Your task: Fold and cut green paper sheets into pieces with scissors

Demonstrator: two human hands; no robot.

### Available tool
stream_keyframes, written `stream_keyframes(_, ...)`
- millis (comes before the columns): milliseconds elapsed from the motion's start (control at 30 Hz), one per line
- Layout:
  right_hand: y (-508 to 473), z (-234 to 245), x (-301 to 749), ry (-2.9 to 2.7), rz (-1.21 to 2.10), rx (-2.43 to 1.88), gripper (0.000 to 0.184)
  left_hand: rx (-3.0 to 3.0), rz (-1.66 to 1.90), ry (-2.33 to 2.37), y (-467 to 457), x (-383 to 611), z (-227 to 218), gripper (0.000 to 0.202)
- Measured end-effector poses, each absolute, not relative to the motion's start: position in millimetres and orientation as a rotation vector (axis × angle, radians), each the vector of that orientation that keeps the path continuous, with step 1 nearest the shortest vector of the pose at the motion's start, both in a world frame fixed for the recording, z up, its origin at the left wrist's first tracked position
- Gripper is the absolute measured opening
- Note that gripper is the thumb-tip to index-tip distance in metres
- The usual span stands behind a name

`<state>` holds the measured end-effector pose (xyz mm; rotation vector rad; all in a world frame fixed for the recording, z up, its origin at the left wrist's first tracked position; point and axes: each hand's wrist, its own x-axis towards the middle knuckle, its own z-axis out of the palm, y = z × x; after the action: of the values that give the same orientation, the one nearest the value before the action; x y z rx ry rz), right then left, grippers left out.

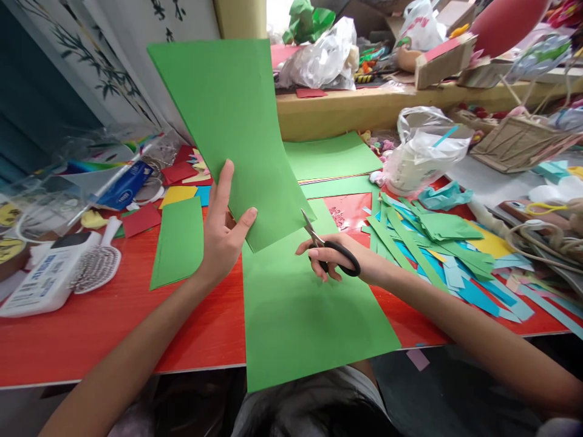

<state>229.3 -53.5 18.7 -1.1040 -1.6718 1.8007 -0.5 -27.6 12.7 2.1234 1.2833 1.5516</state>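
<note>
"Where's the sheet?"

"The raised green sheet (232,133) is up in front of me, slightly curved, above a flat green sheet (314,328) that lies on the red table (200,334)."

"Which step is this?"

"Cutting, I'd judge: my scissors (317,241) point at its lower right corner. Whether the blades touch paper, I can't tell. The next snip would call for a steady edge and well-aligned blades."

"And your hands?"

"My left hand (223,233) grips the lower left edge, thumb and a finger pointing upward. My right hand (330,256) is curled around the black handles, forearm reaching in from the right, blades tilted up and leftward."

"Beyond that?"

"Green and blue strips (412,244), heaped on my right."
</note>
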Motion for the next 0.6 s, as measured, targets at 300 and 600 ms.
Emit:
stream_keyframes(300,-57.0,20.3,227.1,-1.644,1.77,-1.13,0.041,2.081,1.639,1.196,-25.0,0.6,15.3,0.068)
stream_keyframes(600,-61.3,16.7,225.9,-1.62,1.718,-1.132,0.029,2.092,1.602,1.244,-25.5,-1.0,17.2,0.067)
